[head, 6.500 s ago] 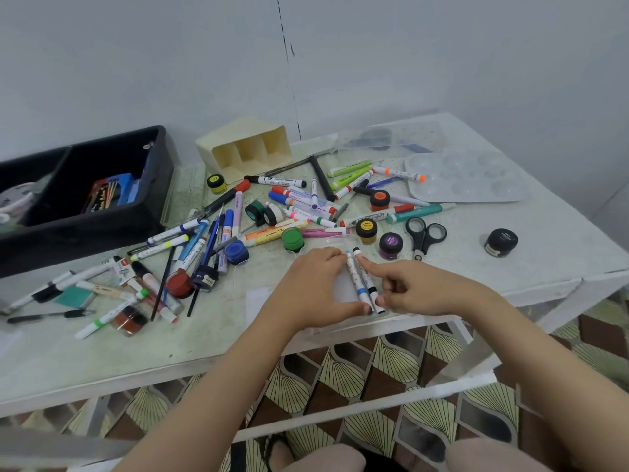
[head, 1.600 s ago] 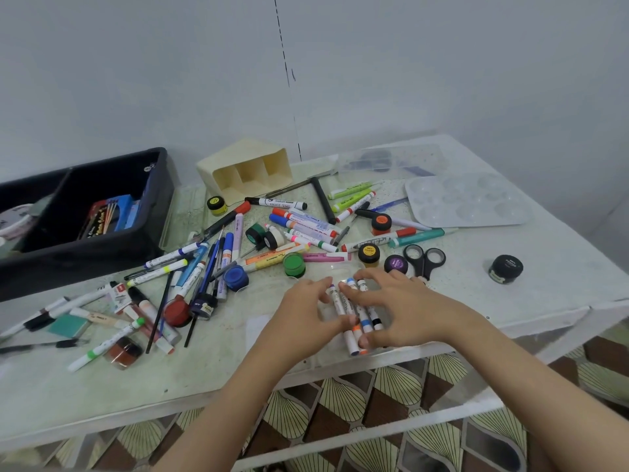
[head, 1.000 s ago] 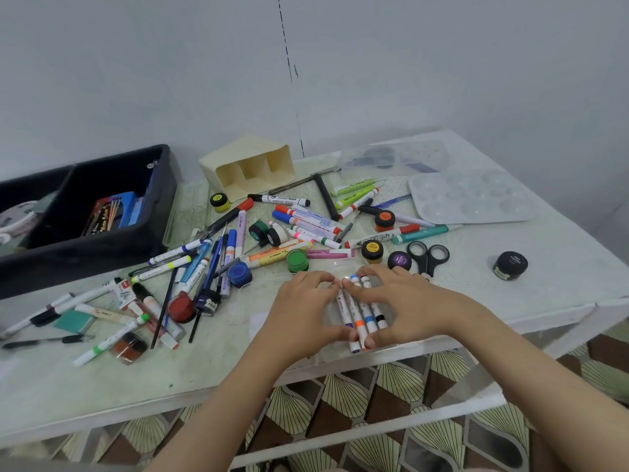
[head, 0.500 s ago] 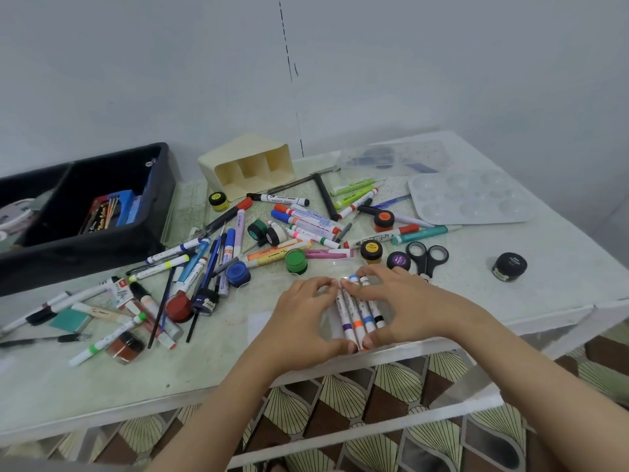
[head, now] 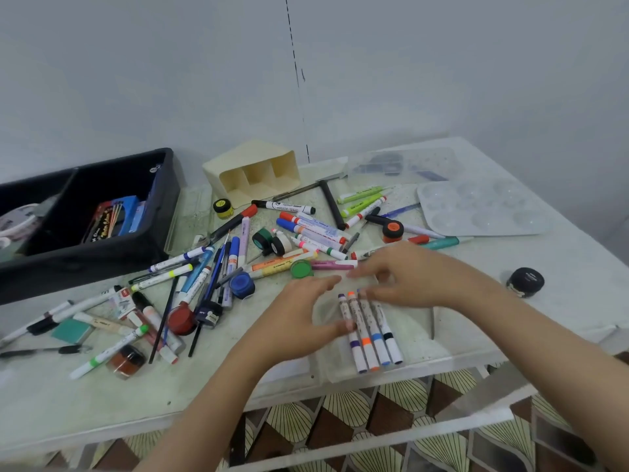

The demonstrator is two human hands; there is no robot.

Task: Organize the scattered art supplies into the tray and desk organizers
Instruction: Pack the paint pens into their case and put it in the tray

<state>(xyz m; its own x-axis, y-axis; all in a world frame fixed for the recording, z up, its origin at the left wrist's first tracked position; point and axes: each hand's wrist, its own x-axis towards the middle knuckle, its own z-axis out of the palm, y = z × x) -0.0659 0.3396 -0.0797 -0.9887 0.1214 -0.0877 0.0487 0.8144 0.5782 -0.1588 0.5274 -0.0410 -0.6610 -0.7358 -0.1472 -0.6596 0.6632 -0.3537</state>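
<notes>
1. Sitting far left on the tabletop [head: 68,410]: black tray [head: 85,264]; cream organizer [head: 252,175] right of it, openings facing me, behind the loose pen pile [head: 211,267].
2. My left hand [head: 299,321] is released, fingers relaxed, thumb touching the leftmost of the four markers [head: 371,332].
3. The four markers lie side by side near the front edge, outside tray and organizer.
4. My right hand [head: 408,277] is over their top ends, blurred; cannot tell its grip.

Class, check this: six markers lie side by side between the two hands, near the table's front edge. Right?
Wrong count: the head view shows four markers, not six, banded purple, orange, blue and black. They do lie side by side between the left hand and right hand, near the table's front edge.
</notes>
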